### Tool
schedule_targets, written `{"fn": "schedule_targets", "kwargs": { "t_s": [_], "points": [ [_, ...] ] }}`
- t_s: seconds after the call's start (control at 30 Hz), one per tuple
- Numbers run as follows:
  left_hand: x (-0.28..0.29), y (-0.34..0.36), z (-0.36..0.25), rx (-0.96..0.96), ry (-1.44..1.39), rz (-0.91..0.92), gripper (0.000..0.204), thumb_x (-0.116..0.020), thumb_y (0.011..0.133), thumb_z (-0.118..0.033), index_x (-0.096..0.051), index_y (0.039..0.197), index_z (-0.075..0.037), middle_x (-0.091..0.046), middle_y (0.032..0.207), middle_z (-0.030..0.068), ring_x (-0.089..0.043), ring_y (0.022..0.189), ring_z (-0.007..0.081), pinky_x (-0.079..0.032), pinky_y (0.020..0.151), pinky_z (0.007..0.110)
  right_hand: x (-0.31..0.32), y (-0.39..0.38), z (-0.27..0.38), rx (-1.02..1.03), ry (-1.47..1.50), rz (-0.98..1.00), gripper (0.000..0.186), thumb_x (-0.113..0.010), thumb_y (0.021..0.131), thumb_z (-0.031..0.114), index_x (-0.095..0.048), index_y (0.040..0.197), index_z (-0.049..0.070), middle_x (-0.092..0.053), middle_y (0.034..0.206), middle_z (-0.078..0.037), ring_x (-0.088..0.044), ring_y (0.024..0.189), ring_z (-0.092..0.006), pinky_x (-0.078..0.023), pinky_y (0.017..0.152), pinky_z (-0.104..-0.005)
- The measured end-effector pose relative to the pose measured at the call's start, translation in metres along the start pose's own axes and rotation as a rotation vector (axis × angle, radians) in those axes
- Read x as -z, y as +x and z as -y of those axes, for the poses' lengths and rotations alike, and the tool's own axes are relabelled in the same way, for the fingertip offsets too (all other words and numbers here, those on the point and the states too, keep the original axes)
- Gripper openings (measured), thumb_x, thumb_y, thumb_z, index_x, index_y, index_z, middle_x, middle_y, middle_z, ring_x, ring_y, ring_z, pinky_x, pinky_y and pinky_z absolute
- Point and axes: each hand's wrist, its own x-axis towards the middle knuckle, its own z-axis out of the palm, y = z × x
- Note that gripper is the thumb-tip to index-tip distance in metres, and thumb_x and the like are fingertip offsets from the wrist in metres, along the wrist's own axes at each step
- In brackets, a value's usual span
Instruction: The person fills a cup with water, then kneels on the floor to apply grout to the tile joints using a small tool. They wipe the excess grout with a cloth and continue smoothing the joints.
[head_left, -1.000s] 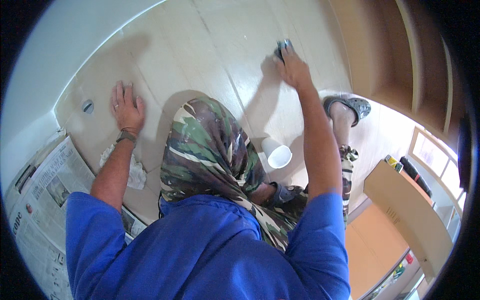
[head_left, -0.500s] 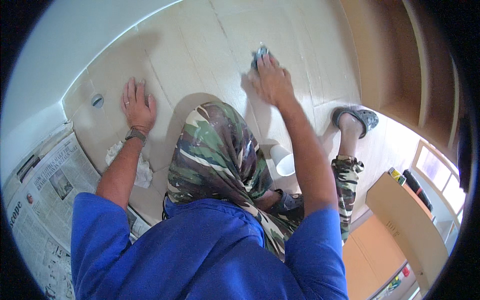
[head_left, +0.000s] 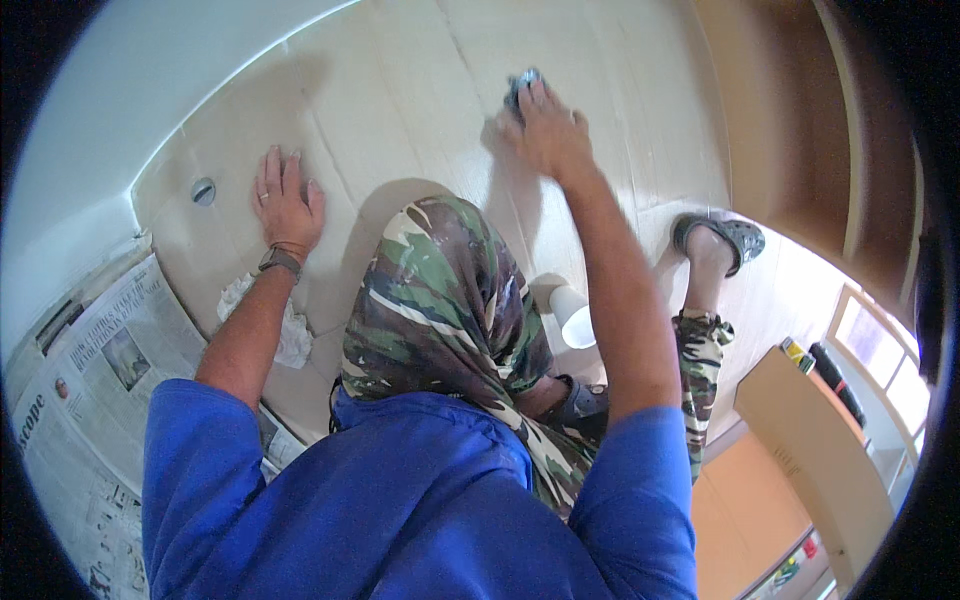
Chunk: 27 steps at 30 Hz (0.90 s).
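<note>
My right hand (head_left: 552,138) presses a small dark grey, crumpled pad (head_left: 523,86) with a shiny top against the tiled floor (head_left: 400,110). Its fingers lie over the pad, hiding much of it; the exact kind of pad is unclear. To the left, my left hand (head_left: 287,205) lies flat on the tiles with its fingers stretched out, holding nothing. A round grey drain cover (head_left: 203,191) is set in the floor just left of it. By my left forearm lies a crumpled white cloth or paper (head_left: 292,340).
A white cup (head_left: 572,318) lies on its side between my knee and right forearm. Newspaper sheets (head_left: 125,365) spread along the left. Wooden shelving (head_left: 785,120) borders the far right, beyond my shoe (head_left: 735,243). A wooden board (head_left: 815,430) stands lower right, beside several small items.
My right hand has slid the pad a little farther away across the floor. My left hand stays flat on the tiles, and the whole view has shifted slightly.
</note>
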Motion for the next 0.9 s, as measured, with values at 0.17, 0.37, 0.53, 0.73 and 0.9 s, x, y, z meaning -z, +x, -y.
{"fn": "schedule_targets", "kwargs": {
  "t_s": [0.17,0.37,0.53,0.73,0.9],
  "points": [
    [0.002,-0.001,0.004,0.01,0.053,0.028,0.052,-0.051,0.082,-0.027,-0.045,0.131,-0.012,-0.031,0.144,0.0127,-0.026,0.134,0.031,-0.018,0.108,0.05,0.013,0.007,0.017,-0.061,0.032,0.051,0.07,-0.042,0.088,0.051,-0.031,0.14,0.005,-0.022,0.15,-0.012,-0.022,0.138,-0.0282,-0.025,0.106,-0.0547],
    [-0.005,0.001,0.005,-0.008,0.032,-0.01,0.051,-0.052,0.081,-0.028,-0.046,0.13,-0.012,-0.031,0.144,0.0128,-0.026,0.134,0.0313,-0.019,0.108,0.05,0.003,-0.007,0.012,0.024,-0.017,0.04,0.072,-0.045,0.087,0.048,-0.027,0.141,0.004,-0.022,0.149,-0.014,-0.022,0.137,-0.0286,-0.025,0.106,-0.0523],
    [-0.006,-0.003,0.009,-0.01,0.045,-0.006,0.052,-0.051,0.082,-0.029,-0.045,0.13,-0.011,-0.031,0.144,0.0131,-0.026,0.133,0.032,-0.019,0.108,0.049,-0.001,0.011,0.024,-0.011,0.007,-0.009,0.073,-0.041,0.088,0.049,-0.025,0.142,0.003,-0.021,0.15,-0.014,-0.02,0.138,-0.0293,-0.022,0.107,-0.0516],
    [0.002,-0.004,0.003,0.011,0.023,0.037,0.051,-0.051,0.081,-0.027,-0.046,0.129,-0.009,-0.031,0.143,0.0146,-0.026,0.133,0.0327,-0.019,0.109,0.049,-0.007,-0.002,0.038,0.133,0.007,-0.004,0.069,-0.04,0.09,0.048,-0.025,0.142,0.005,-0.021,0.15,-0.012,-0.019,0.139,-0.0276,-0.019,0.108,-0.0543],
    [0.004,0.002,0.0,0.005,0.016,0.043,0.052,-0.051,0.081,-0.026,-0.044,0.131,-0.009,-0.031,0.143,0.0152,-0.026,0.133,0.0328,-0.018,0.109,0.049,0.016,0.093,0.044,0.059,0.048,-0.079,0.07,-0.042,0.088,0.049,-0.028,0.142,0.007,-0.022,0.15,-0.012,-0.02,0.139,-0.027,-0.019,0.107,-0.0557]
  ]
}}
